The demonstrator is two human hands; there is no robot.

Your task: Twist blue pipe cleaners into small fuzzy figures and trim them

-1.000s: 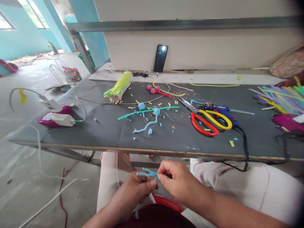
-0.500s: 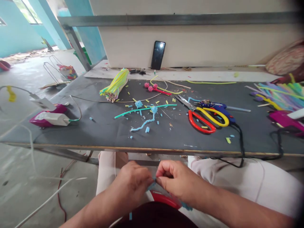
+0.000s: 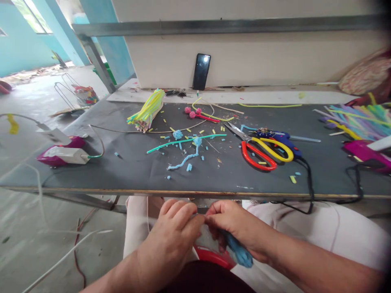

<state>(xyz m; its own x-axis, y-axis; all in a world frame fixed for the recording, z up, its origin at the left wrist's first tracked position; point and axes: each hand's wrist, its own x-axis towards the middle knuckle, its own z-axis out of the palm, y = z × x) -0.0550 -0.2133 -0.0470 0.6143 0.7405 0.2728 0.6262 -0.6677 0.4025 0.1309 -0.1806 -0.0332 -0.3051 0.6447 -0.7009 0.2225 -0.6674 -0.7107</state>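
Note:
Both hands meet over my lap, below the table's front edge. My left hand (image 3: 175,234) has its fingers curled and pressed together; whatever lies in them is hidden. Its fingertips touch those of my right hand (image 3: 233,224), which pinches and has a blue fuzzy bundle (image 3: 240,250) under its palm. On the dark table (image 3: 134,169) lie a blue pom-pom (image 3: 177,134), a second one with a wavy blue stem (image 3: 186,162), a green stem (image 3: 165,145) and several small cut pieces. Scissors (image 3: 259,152) with red and yellow handles lie partly over a blue glue gun (image 3: 282,140).
A bundle of yellow-green stems (image 3: 149,108), pink pom-poms on a red stem (image 3: 195,112) and a leaning phone (image 3: 201,72) are farther back. Purple-and-white plugs (image 3: 65,154) sit left. Pastel stems (image 3: 360,118) lie right, near another person's hand.
My left hand has turned with its back upward, and both hands have risen slightly. More of the blue bundle shows below my right hand.

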